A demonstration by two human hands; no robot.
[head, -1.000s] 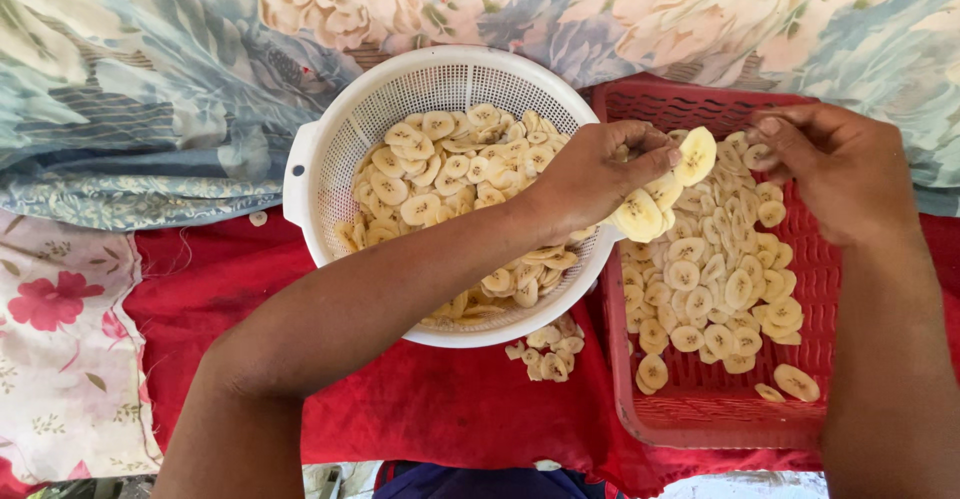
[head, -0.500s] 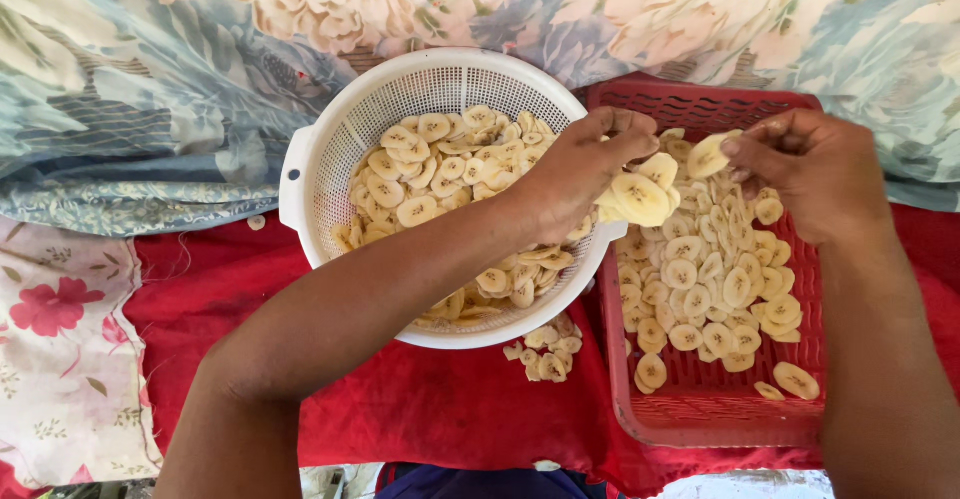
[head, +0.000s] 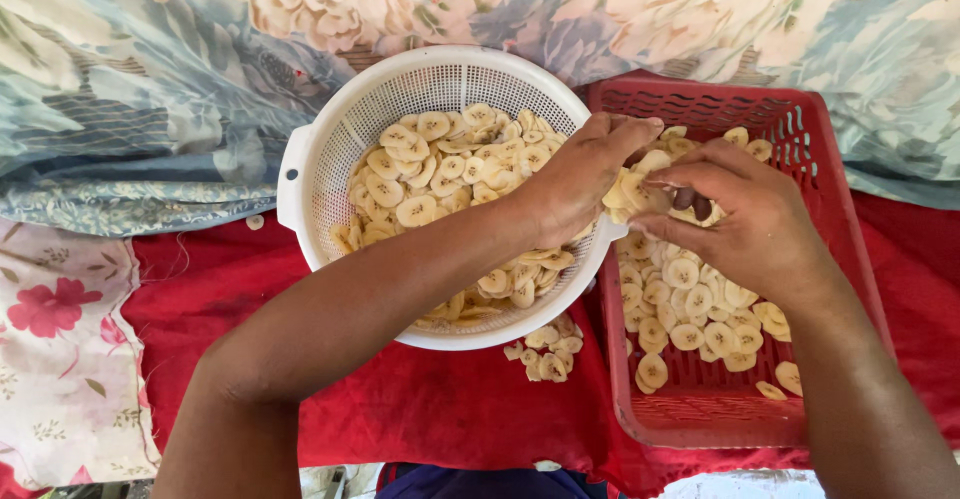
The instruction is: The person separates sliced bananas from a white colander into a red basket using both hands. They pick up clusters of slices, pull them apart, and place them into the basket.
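Banana slices [head: 690,304]: part spread in red tray [head: 800,414], large heap left in white colander [head: 330,149]; left hand [head: 580,174] clutches a handful above tray, right hand [head: 745,214] fingers pinching one slice.

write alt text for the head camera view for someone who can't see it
Seen from above, a person's left hand and right hand meet over a red slotted tray, together holding a few pale banana slices. More slices fill a white colander beside the tray, and a small pile lies on the red cloth.
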